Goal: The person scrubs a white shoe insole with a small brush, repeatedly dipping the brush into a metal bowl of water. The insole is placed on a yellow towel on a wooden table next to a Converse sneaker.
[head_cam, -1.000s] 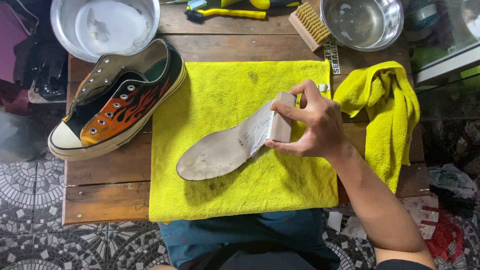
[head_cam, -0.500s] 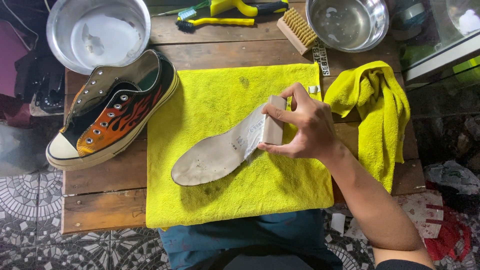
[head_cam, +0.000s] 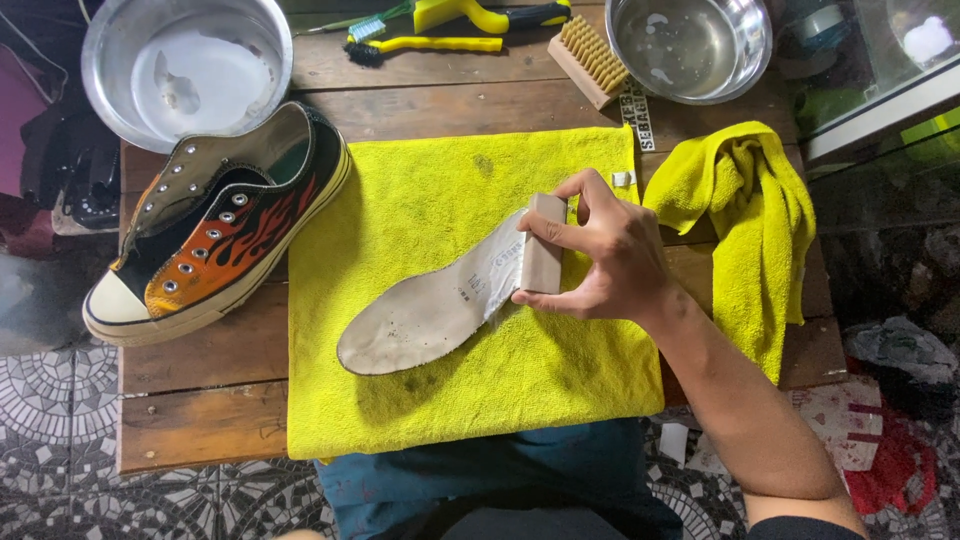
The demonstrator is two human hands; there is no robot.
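Observation:
My right hand (head_cam: 612, 260) grips a beige rectangular block (head_cam: 542, 256) and presses it on the heel end of a pale grey insole (head_cam: 425, 315). The insole lies diagonally on a flat yellow cloth (head_cam: 440, 190) spread over the wooden table (head_cam: 200, 385). A black low sneaker with orange flames and no laces (head_cam: 215, 230) stands on the table left of the cloth. My left hand is out of view.
Two steel bowls sit at the back, one at the left (head_cam: 185, 65) and one at the right (head_cam: 690, 45). Between them lie a wooden brush (head_cam: 590, 60) and yellow-handled brushes (head_cam: 440, 35). A crumpled yellow cloth (head_cam: 750, 220) hangs over the table's right edge.
My right hand and the block have slid slightly left along the insole's heel. The camera view has shifted a little, so everything sits slightly further left.

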